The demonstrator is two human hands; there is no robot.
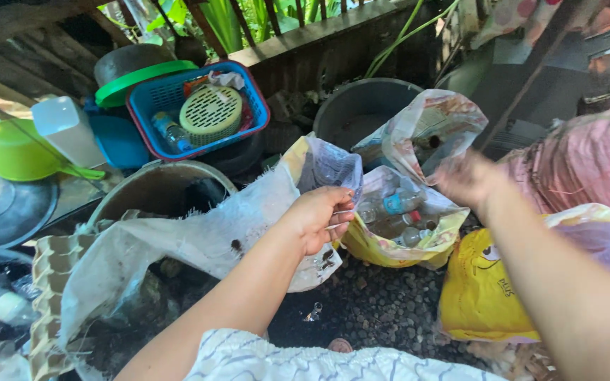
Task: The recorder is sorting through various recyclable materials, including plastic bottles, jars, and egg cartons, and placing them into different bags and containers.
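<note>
The left hand (319,217) pinches the edge of a big white sack (199,236), fingers closed on the cloth. Just right of the sack sits a yellow bag (390,250) with plastic bottles (397,212) inside. The right hand (466,180) hovers over that bag, blurred; whether its grip is wide or closed, I cannot tell.

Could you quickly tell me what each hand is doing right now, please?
Left hand: closed, gripping the edge of the white plastic sack.
Right hand: motion-blurred over the yellow bag of bottles; cannot tell if open or closed.
</note>
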